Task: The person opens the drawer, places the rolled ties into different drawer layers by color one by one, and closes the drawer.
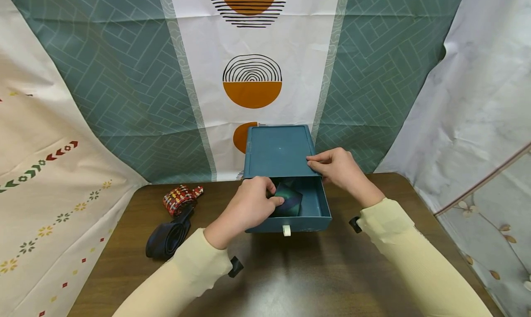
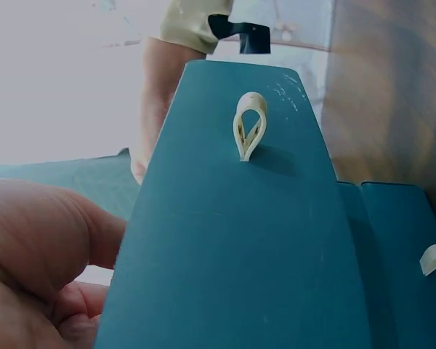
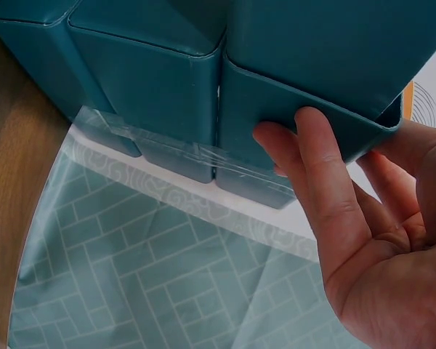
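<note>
A blue-teal drawer box (image 1: 280, 151) stands at the back of the table, its top drawer (image 1: 313, 202) pulled out. Inside that drawer lies a rolled green and dark-blue necktie (image 1: 290, 199). My left hand (image 1: 253, 202) reaches over the drawer's left side and holds the tie between thumb and fingers; its fingertips are partly hidden. In the left wrist view, the drawer front (image 2: 232, 218) with its pale loop pull (image 2: 251, 123) fills the middle. My right hand (image 1: 338, 169) grips the box's upper right edge, fingers (image 3: 323, 167) against its side wall.
On the left of the table (image 1: 286, 280) lie a rolled red plaid tie (image 1: 178, 199) and a rolled navy tie (image 1: 168, 236). A patterned curtain (image 1: 137, 100) hangs close behind the box. Lower drawers (image 3: 145, 94) sit below the pulled one.
</note>
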Motion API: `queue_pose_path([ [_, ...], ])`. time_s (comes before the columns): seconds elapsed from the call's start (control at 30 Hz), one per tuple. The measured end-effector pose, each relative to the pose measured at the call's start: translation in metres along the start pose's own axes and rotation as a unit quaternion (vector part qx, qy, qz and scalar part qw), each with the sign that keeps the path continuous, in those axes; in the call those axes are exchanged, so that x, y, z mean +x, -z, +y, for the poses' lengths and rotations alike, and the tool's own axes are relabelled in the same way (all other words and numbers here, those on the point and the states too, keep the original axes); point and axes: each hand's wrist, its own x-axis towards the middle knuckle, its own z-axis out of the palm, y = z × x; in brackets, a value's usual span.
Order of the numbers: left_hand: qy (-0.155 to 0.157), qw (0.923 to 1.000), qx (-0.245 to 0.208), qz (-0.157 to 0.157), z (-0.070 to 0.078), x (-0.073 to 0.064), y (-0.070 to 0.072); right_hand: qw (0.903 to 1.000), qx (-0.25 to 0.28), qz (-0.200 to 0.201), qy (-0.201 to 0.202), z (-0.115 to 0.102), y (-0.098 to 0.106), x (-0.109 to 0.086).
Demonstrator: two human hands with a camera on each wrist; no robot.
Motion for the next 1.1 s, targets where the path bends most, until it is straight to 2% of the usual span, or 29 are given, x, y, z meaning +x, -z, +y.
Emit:
queue_pose_path([
  [0.23, -0.005, 0.9993, -0.038, 0.0, -0.004, 0.003, -0.001, 1.0, 0.0, 0.002, -0.003, -0.001, 0.0, -0.001],
  [0.43, 0.004, 0.997, -0.077, -0.002, -0.006, 0.006, -0.004, 1.0, 0.003, 0.0, -0.002, -0.001, -0.001, -0.001],
  [0.73, 0.027, 0.9959, -0.087, -0.005, -0.006, 0.01, -0.005, 1.0, 0.001, 0.0, -0.002, 0.0, -0.001, -0.001],
  [1.1, 0.027, 0.9961, -0.083, 0.007, -0.005, 0.014, -0.005, 1.0, -0.004, 0.003, 0.002, 0.0, 0.0, 0.0],
])
